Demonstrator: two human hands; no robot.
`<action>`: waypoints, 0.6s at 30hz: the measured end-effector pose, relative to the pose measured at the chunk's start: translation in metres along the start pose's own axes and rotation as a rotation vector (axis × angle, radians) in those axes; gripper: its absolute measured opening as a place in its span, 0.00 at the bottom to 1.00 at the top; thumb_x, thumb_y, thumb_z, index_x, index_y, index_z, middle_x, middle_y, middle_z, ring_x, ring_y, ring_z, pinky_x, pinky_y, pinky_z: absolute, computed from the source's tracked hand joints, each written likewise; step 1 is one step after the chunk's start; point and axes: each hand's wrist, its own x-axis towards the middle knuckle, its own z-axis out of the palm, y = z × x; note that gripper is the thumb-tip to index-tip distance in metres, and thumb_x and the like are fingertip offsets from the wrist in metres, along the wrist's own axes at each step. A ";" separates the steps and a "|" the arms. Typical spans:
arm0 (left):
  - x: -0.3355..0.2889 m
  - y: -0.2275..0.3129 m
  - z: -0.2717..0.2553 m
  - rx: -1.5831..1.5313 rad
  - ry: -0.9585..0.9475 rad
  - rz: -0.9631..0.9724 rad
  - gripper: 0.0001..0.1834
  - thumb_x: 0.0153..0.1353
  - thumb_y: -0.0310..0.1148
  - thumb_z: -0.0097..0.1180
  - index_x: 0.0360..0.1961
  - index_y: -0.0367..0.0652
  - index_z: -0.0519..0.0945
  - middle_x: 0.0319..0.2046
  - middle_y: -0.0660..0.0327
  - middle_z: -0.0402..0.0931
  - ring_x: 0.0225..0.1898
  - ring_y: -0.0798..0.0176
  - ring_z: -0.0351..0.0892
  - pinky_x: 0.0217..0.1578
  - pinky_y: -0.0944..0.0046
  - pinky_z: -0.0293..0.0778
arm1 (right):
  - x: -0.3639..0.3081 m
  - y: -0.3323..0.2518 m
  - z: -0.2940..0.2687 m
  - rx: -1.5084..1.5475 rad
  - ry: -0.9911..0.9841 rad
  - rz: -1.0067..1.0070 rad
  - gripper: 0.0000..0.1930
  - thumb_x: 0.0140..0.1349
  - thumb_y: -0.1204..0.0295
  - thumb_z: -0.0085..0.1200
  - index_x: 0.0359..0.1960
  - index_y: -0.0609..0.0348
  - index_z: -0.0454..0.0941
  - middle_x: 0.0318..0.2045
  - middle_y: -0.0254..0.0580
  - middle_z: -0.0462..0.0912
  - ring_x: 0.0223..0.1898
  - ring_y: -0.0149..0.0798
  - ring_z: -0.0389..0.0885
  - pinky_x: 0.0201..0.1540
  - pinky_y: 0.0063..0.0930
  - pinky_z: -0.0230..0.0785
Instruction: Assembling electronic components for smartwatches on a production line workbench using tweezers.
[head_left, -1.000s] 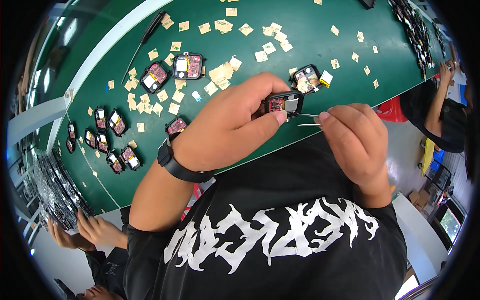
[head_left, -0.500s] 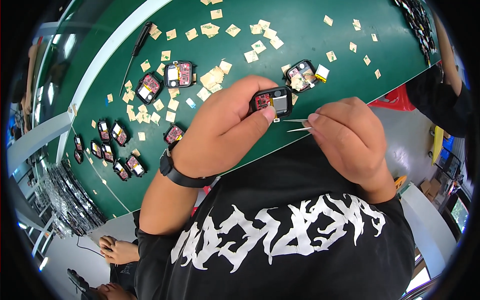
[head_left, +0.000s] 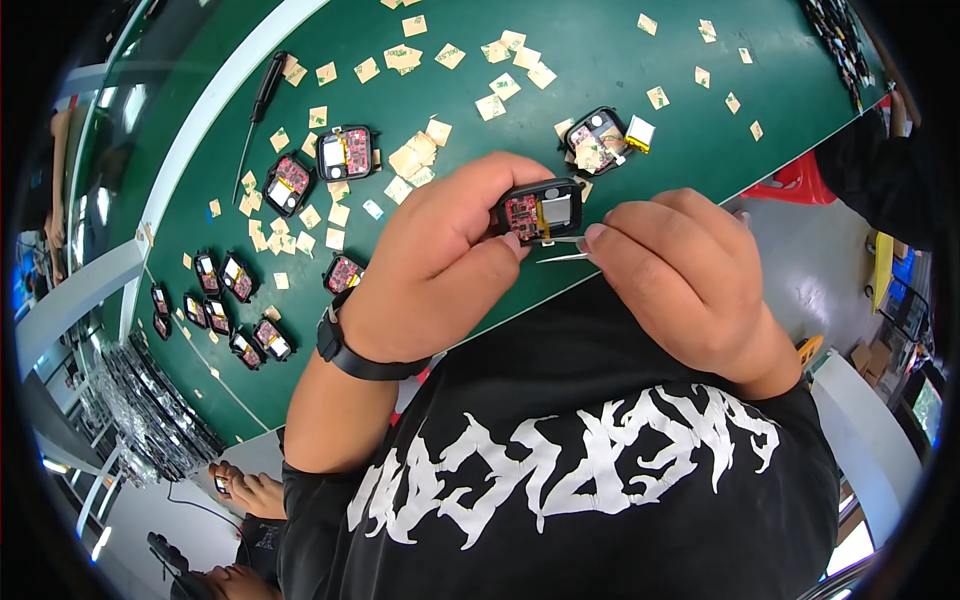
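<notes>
My left hand (head_left: 445, 250) is closed around a small black device housing (head_left: 541, 212). Its open side shows a red circuit board, a silver battery and a strip of yellow tape. Pinched in my right hand (head_left: 690, 275) is a pair of metal tweezers (head_left: 563, 259), tips apart. One tip reaches the lower edge of the housing, by a small connector; whether it touches cannot be made out. Just beyond my hands lies another opened housing (head_left: 592, 142) with a beige square on it and a loose silver battery (head_left: 639, 133) at its side.
Beige adhesive squares (head_left: 411, 157) are scattered over the green table (head_left: 480, 40). Several opened housings (head_left: 346, 153) lie to the left, near a black screwdriver (head_left: 258, 110). Silvery packets (head_left: 150, 400) are stacked at the left edge. Another person's hand (head_left: 250, 490) shows lower left.
My right hand has moved left, bringing the tweezers to the housing's lower edge. My left thumb has shifted off the board, baring more of it. The view has shifted slightly.
</notes>
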 end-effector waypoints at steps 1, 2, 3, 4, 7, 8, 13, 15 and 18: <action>0.001 -0.001 0.000 0.034 0.004 0.015 0.22 0.57 0.20 0.44 0.55 0.32 0.72 0.37 0.65 0.74 0.34 0.76 0.67 0.35 0.74 0.64 | 0.001 0.000 -0.001 -0.026 -0.008 -0.001 0.16 0.40 0.76 0.59 0.36 0.65 0.80 0.33 0.43 0.78 0.25 0.38 0.76 0.22 0.27 0.69; 0.000 -0.001 0.000 0.037 0.006 0.018 0.22 0.57 0.20 0.44 0.55 0.32 0.72 0.37 0.65 0.74 0.34 0.76 0.67 0.35 0.74 0.64 | 0.001 0.000 -0.002 -0.026 -0.005 -0.004 0.16 0.40 0.76 0.59 0.36 0.65 0.80 0.33 0.43 0.78 0.25 0.38 0.76 0.22 0.27 0.69; 0.000 -0.002 0.000 0.053 0.004 0.007 0.21 0.58 0.19 0.44 0.55 0.32 0.72 0.38 0.65 0.74 0.34 0.76 0.67 0.35 0.75 0.64 | 0.000 0.001 -0.003 -0.006 -0.026 0.008 0.16 0.41 0.76 0.60 0.36 0.65 0.80 0.33 0.43 0.78 0.26 0.38 0.76 0.23 0.27 0.69; -0.001 -0.001 -0.001 0.069 0.004 -0.002 0.20 0.59 0.19 0.45 0.55 0.33 0.72 0.38 0.66 0.74 0.34 0.76 0.68 0.35 0.75 0.64 | 0.000 0.002 -0.005 0.014 -0.046 0.019 0.17 0.41 0.77 0.62 0.37 0.65 0.80 0.33 0.43 0.78 0.26 0.39 0.77 0.24 0.27 0.69; -0.008 0.006 0.000 -0.026 0.075 -0.058 0.16 0.64 0.21 0.48 0.54 0.34 0.73 0.38 0.66 0.73 0.34 0.77 0.68 0.35 0.75 0.65 | 0.006 0.003 -0.016 0.134 -0.070 0.206 0.18 0.44 0.78 0.68 0.40 0.65 0.81 0.33 0.44 0.79 0.26 0.40 0.77 0.26 0.29 0.71; -0.010 0.007 0.004 -0.018 0.101 -0.049 0.16 0.64 0.21 0.48 0.54 0.34 0.73 0.38 0.66 0.73 0.34 0.77 0.68 0.35 0.75 0.65 | 0.006 0.004 -0.021 0.145 -0.063 0.181 0.18 0.44 0.78 0.68 0.40 0.65 0.81 0.33 0.44 0.79 0.26 0.40 0.77 0.26 0.29 0.71; -0.027 0.024 0.011 -0.140 0.297 0.163 0.13 0.70 0.28 0.54 0.53 0.36 0.72 0.34 0.66 0.71 0.28 0.75 0.66 0.29 0.73 0.64 | 0.001 0.018 -0.019 0.238 -0.073 0.658 0.25 0.44 0.78 0.74 0.47 0.62 0.81 0.38 0.38 0.78 0.35 0.33 0.77 0.33 0.22 0.68; -0.042 0.023 0.008 -0.170 0.380 0.369 0.13 0.71 0.27 0.53 0.54 0.36 0.71 0.35 0.65 0.73 0.28 0.74 0.67 0.29 0.73 0.65 | 0.000 0.021 -0.017 0.231 -0.137 0.679 0.30 0.44 0.79 0.73 0.54 0.60 0.79 0.40 0.38 0.76 0.36 0.32 0.74 0.35 0.23 0.67; -0.075 0.013 -0.002 -0.116 0.727 0.331 0.14 0.70 0.28 0.54 0.54 0.37 0.71 0.35 0.65 0.73 0.27 0.74 0.68 0.28 0.73 0.65 | 0.007 0.024 -0.015 0.212 -0.214 0.706 0.35 0.44 0.78 0.72 0.58 0.58 0.76 0.41 0.38 0.74 0.38 0.34 0.74 0.37 0.25 0.68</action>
